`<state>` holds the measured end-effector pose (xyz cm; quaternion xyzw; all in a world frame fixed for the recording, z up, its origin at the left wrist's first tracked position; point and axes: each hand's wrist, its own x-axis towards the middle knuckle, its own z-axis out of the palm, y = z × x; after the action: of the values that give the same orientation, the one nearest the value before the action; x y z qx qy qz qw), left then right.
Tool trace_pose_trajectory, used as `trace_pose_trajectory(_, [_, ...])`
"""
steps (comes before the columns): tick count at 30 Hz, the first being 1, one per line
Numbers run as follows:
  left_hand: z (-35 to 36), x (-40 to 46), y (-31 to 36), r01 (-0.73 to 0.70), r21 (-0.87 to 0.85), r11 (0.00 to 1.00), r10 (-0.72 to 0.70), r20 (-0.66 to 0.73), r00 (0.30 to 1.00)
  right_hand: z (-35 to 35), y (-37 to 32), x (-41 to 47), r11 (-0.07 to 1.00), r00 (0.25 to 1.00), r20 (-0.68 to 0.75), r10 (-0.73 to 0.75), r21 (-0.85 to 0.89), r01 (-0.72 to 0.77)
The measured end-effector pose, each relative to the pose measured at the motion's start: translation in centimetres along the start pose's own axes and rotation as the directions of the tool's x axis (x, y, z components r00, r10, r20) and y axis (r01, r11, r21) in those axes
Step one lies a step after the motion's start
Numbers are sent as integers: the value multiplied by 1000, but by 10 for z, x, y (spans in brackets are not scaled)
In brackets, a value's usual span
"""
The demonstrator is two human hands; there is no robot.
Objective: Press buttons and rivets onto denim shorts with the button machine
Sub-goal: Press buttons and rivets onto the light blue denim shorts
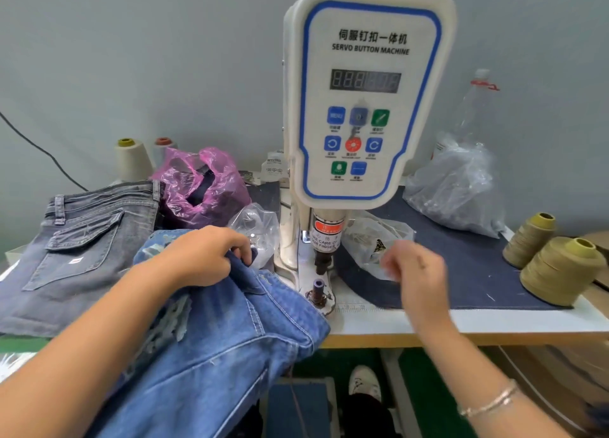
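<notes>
At the centre of the frame we see the white button machine (pixel 362 101) standing on the worktop (pixel 428 322), its blue-edged control panel facing us and its punch hanging above the small lower die (pixel 318 289). Our left hand (pixel 211 256), at centre left, grips a fold of the blue denim shorts (pixel 230 332); its fingers (pixel 242 245) are curled round the cloth just left of the die. The shorts spill from the worktop edge down toward the bottom of the frame. Our right hand (pixel 415 269), right of the die, is blurred, so we cannot tell whether its fingers hold anything; it hovers in front of a clear plastic bag (pixel 369 236). A grey denim garment (pixel 82 246) lies at left, a pink bag (pixel 201 184) behind it, and olive thread cones (pixel 560 266) at right.
</notes>
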<state>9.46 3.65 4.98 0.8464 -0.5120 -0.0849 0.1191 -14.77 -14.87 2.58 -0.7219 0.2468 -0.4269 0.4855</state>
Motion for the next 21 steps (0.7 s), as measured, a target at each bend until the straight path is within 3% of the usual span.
trace_pose_trajectory(2, [15,7,3,49,141,989,-35,-104,994,-19,18,35,929,1000,-26,-7,-369,-3])
trace_pose_trajectory(4, [31,12,4,64,226,972,-26,-170,985,-26,36,62,603,994,101,42,-795,55])
trace_pose_trajectory(5, [39,14,2,62,258,964,-14,-182,983,-26,44,70,408,983,170,77,-905,124])
trace_pose_trajectory(7, [50,15,-2,68,282,957,-13,-193,981,-20,60,79,144,949,290,124,-951,273])
trace_pose_trajectory(9, [57,15,-7,73,243,967,-21,-213,977,-11,71,86,20,924,357,136,-934,358])
trace_pose_trajectory(15, [65,8,-16,10,88,996,17,-295,955,13,83,96,-67,955,290,66,-953,294])
trace_pose_trajectory(21, [72,6,-23,-51,-25,998,39,-362,931,18,92,94,-51,965,259,26,-964,260])
